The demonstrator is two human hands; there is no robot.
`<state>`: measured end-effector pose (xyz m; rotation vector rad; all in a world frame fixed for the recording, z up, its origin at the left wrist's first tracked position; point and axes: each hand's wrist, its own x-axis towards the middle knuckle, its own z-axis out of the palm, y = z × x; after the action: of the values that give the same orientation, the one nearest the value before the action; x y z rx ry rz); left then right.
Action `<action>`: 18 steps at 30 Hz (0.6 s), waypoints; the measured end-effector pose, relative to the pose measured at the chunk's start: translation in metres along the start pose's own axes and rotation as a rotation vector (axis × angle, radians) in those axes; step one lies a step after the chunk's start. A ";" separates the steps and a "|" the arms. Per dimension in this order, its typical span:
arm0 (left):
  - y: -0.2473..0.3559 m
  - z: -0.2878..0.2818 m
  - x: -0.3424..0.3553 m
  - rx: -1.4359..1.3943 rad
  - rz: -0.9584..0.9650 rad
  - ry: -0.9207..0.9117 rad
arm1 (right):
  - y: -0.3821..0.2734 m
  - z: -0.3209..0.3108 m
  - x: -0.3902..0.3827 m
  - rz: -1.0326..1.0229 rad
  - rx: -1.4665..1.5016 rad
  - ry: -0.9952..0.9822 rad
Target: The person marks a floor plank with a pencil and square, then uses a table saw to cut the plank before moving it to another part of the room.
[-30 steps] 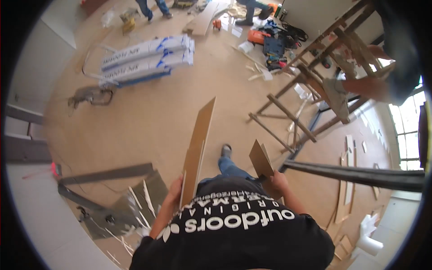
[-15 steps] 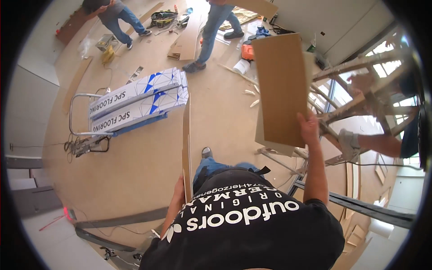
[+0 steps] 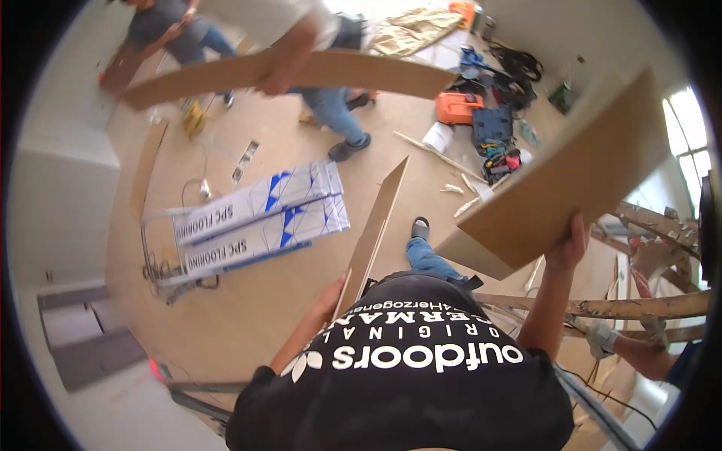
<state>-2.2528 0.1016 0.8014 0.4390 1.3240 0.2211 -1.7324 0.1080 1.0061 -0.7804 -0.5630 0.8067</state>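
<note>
My left hand (image 3: 331,297) is closed on a long thin floor plank (image 3: 374,222), seen nearly edge-on, which slants up and away to the right of my body. Held out at my right side is a pair of brown boards (image 3: 575,180), one overlapping a paler one at the lower left. My right hand (image 3: 569,240) grips their near edge; some of its fingers are hidden by the board.
Long cartons (image 3: 259,203) lie on a trolley at the left. Ahead, a person carries a long plank (image 3: 361,71) across. An orange toolbox (image 3: 459,109) and tools (image 3: 500,158) stand ahead right. Wooden framework (image 3: 647,304) and another person's gloved hand (image 3: 602,338) are at the right.
My view has turned and moved forward. The right-hand boards have swung from upright to slanting up right, and the left-hand plank leans right. A person's long plank now crosses the top left.
</note>
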 end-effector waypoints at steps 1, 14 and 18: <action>0.015 0.010 0.016 0.018 0.050 0.063 | 0.004 0.014 0.035 0.007 -0.039 0.003; 0.344 0.082 0.204 0.079 0.014 -0.075 | 0.058 0.100 0.468 -0.212 -0.039 0.142; 0.480 0.088 0.234 0.194 0.015 0.039 | 0.134 0.128 0.555 -0.232 -0.431 0.351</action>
<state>-2.0682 0.6100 0.8168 0.6111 1.3870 0.1148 -1.5584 0.6643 1.0601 -1.1989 -0.5040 0.3217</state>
